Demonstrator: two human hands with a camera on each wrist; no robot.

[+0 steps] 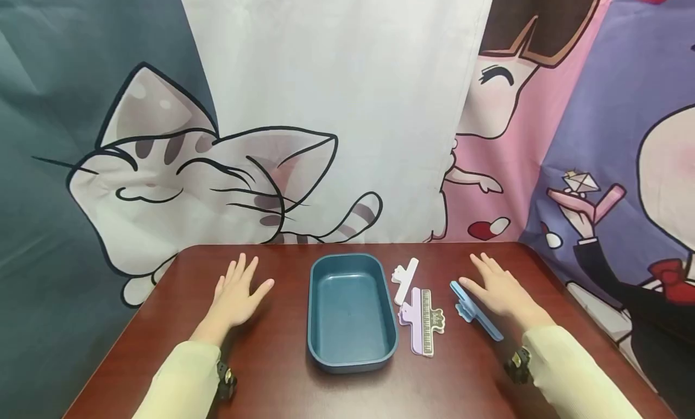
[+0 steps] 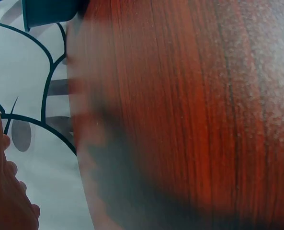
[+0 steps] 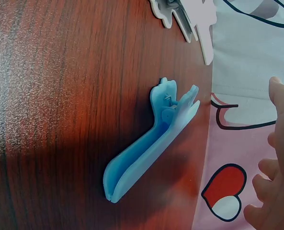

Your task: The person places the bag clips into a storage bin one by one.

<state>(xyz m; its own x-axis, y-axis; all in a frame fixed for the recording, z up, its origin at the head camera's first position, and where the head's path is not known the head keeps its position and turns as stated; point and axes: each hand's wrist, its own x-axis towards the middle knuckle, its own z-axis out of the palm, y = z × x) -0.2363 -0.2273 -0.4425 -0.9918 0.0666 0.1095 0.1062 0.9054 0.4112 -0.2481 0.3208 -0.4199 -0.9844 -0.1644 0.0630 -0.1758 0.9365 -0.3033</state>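
My left hand (image 1: 236, 295) hovers over the left of the table, fingers spread and straight, holding nothing. On the other side my right hand (image 1: 502, 292) is held above the table with its fingers extended, also holding nothing. Just beside it lies a blue bag clip (image 1: 475, 310), whose spring and long jaws show in the right wrist view (image 3: 146, 143). Left of that are a purple clip (image 1: 415, 322), a clip with a dark ruler-like strip (image 1: 427, 322) and a white clip (image 1: 406, 281). A teal rectangular bin (image 1: 353, 366) stands between the hands.
The dark red wooden table (image 1: 260, 395) ends at a back edge against a cartoon-printed cloth (image 1: 336, 57). Its right edge slants beside the right forearm. A dark device is strapped at each wrist, and light sleeves cover both forearms.
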